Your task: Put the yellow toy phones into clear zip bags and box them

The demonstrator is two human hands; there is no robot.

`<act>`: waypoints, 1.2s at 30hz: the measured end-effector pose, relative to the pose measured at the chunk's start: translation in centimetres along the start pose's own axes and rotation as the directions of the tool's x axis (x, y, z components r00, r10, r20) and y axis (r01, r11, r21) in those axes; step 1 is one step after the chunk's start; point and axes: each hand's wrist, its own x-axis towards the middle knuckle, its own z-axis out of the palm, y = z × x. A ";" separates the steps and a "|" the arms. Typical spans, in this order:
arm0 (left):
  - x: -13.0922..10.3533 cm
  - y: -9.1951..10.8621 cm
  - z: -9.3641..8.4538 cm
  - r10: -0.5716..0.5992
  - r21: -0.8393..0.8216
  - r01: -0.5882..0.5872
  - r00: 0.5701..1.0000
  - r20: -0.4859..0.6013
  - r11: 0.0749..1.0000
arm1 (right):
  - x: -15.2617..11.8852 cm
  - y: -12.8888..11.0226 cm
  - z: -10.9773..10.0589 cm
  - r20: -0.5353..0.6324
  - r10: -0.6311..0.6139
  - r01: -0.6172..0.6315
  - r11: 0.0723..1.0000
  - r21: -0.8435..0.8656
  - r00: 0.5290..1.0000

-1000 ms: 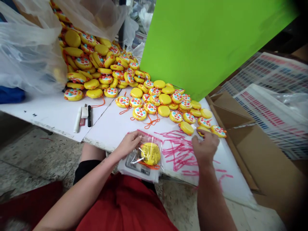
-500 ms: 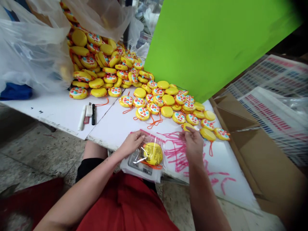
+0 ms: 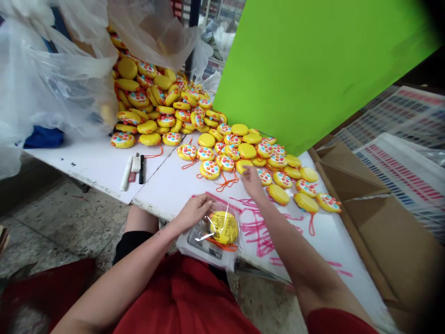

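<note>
In the head view, my left hand (image 3: 196, 211) is closed, its thumb and fingers pinching the upper left edge of a clear plastic bag (image 3: 202, 231). Inside the bag lies a yellow oval toy (image 3: 224, 227) with an orange cord. Dark print on the bag shows over the toy. Beneath are more flat printed bags (image 3: 208, 260) at the table's front edge. My right hand (image 3: 253, 183) reaches forward over the table. Its fingers, slightly apart, are at the near edge of another yellow toy (image 3: 244, 165), which lies plain side up.
A large heap of these toys (image 3: 167, 109) spills from a translucent bag (image 3: 74, 88). Markers (image 3: 141, 169) lie at left. A green panel (image 3: 295, 69) rises behind, and an open cardboard box (image 3: 361, 204) stands along the right side. Pink scribbles mark the white tabletop (image 3: 257, 232).
My right hand has moved left and away from me, from a toy near the pile's front right to one near its middle. My left hand keeps its hold on the bag.
</note>
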 end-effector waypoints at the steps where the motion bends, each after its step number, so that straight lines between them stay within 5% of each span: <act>1: 0.0 0.0 0.0 0.001 -0.001 -0.001 1.000 -0.002 1.000 | 0.0 0.0 0.2 0.052 -0.024 0.026 0.999 -0.028 0.998; 5: 0.0 -0.1 0.1 -0.007 -0.016 0.007 1.000 0.013 1.000 | 0.6 -0.7 -1.3 0.097 -0.068 0.074 0.995 -0.067 0.993; 10: -0.1 0.0 0.0 0.018 -0.005 -0.018 1.000 -0.003 1.000 | 1.4 -1.8 -4.6 -0.203 0.058 -0.016 0.979 0.202 0.977; 14: -0.1 -0.2 0.0 0.031 -0.016 -0.031 0.999 0.015 0.999 | 0.9 -1.6 -5.1 -0.142 0.325 -0.192 0.800 0.568 0.935; 17: 0.0 -0.3 0.1 0.026 -0.016 -0.025 1.000 0.011 1.000 | 0.8 -0.9 -4.1 -0.098 0.441 -0.266 0.688 0.675 0.892; 23: -0.1 -0.2 0.1 -0.021 -0.027 0.021 1.000 0.011 0.999 | -0.6 0.0 -0.2 0.081 0.388 -0.357 0.722 0.592 0.918; 27: -0.1 -0.2 0.2 -0.010 -0.018 0.010 1.000 0.001 1.000 | -1.2 0.3 0.3 0.217 0.343 -0.406 0.760 0.508 0.914; 36: -0.2 0.0 0.2 0.007 -0.002 -0.007 1.000 -0.013 1.000 | -1.7 0.7 0.3 0.239 0.144 -0.198 0.955 0.219 0.960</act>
